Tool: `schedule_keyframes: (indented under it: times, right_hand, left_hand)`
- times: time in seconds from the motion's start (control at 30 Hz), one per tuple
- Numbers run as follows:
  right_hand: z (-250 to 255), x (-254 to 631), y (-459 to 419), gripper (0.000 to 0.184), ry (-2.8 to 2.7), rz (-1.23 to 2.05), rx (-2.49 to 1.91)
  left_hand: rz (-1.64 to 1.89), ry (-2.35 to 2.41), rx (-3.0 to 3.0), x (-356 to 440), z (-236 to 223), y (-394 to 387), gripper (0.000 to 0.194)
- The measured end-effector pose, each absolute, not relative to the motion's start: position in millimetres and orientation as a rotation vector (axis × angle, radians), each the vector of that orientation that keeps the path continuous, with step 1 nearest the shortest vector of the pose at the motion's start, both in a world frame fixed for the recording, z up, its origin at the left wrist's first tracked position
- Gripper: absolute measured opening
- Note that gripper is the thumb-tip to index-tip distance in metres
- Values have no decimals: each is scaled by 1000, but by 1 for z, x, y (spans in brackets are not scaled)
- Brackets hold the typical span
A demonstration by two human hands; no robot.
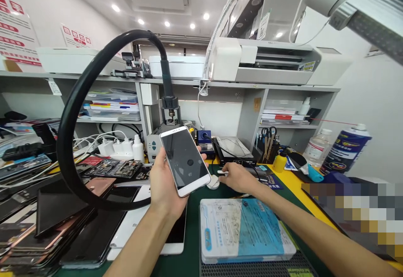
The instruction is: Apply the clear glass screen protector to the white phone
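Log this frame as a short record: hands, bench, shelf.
left hand: holds a white-framed phone, dark screen up
right hand: fingers on a small white item, identity unclear
bench left: piled phones, black hose arching above
bench front: blue-and-white case
bench right: blue spray can, clear bottle
shelf top: white machine

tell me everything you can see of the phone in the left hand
The phone has a white front frame around a dark, glossy screen that looks unlit, with reflections and a dark round spot right of its middle. A slot and small dots sit in the top border. It is held face up, tilted, its top leaning leftward, above the bench. The left hand supports it from beneath, fingertips showing past its right edge.
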State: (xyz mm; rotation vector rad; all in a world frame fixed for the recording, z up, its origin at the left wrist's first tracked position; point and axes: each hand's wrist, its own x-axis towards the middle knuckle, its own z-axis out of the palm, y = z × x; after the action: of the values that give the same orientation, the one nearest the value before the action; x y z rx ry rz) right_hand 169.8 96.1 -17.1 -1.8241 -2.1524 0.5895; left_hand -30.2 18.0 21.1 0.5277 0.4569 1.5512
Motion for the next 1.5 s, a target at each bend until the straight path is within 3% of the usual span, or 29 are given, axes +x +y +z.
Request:
schedule_keyframes:
  times: [0.27, 0.63, 0.87, 1.1, 1.13, 1.2, 1.33, 1.5]
  right_hand:
    - [-20, 163, 94, 24, -2440, 413, -1596]
    - [-18, 148, 104, 27, -2529, 473, -1544]
    - [8, 157, 94, 27, -2346, 736, -1464]
    - [23, 165, 48, 67, -1999, 1410, -1200]
    - [21, 163, 42, 63, -1933, 1516, -1140]
    - [14, 160, 34, 39, -1596, 1793, -1024]
    - [5, 163, 28, 16, -1362, 1865, -1021]
    - [5, 180, 26, 11, -1403, 1845, -967]
  left_hand:
    - [1534, 388, 539, -29, 19, 18, 53]
    - [1544, 366, 557, -30, 18, 20, 52]
    - [1508, 390, 553, -31, 15, 21, 56]
    - [1455, 402, 528, -21, 9, 26, 56]
    - [1439, 401, 534, -18, 7, 26, 60]
    - [1384, 402, 550, -13, 5, 25, 68]
    - [1265, 395, 573, -8, 3, 22, 76]
    - [1139, 347, 827, -18, -1, 28, 47]
